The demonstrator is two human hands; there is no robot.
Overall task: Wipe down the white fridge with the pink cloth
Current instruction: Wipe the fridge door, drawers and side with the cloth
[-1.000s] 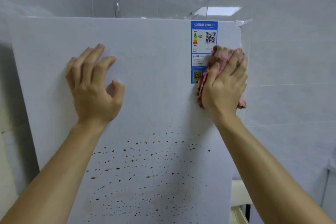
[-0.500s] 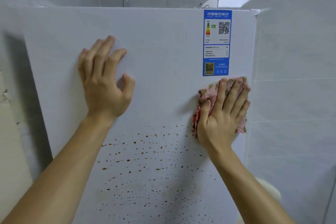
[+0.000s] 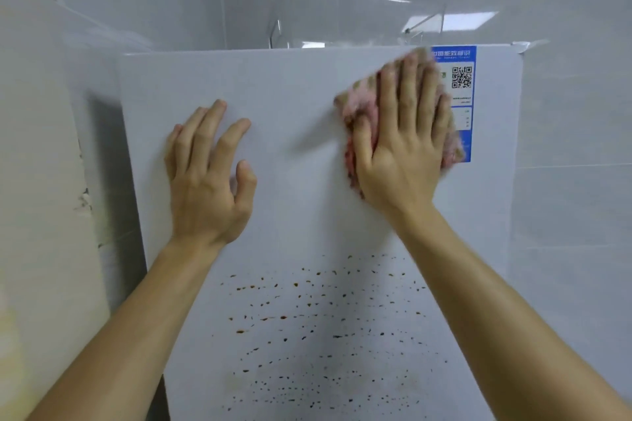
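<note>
The white fridge (image 3: 301, 106) fills the middle of the view, its door facing me. My right hand (image 3: 403, 143) presses the pink cloth (image 3: 359, 102) flat against the upper right of the door with straight fingers; the cloth is motion-blurred and overlaps the left part of a blue energy label (image 3: 463, 85). My left hand (image 3: 208, 174) rests on the door to the left of the cloth, fingers spread and holding nothing. Several brown spots (image 3: 307, 325) speckle the lower half of the door, below both hands.
A clear plastic cover (image 3: 342, 17) stands on top of the fridge. Grey tiled wall (image 3: 574, 181) lies behind and to the right. A pale wall (image 3: 37, 181) is close on the left, with a dark gap beside the fridge.
My right hand has slid the cloth up and to the left, from below the blue label to over its left part near the door's top. The left hand stays on the door.
</note>
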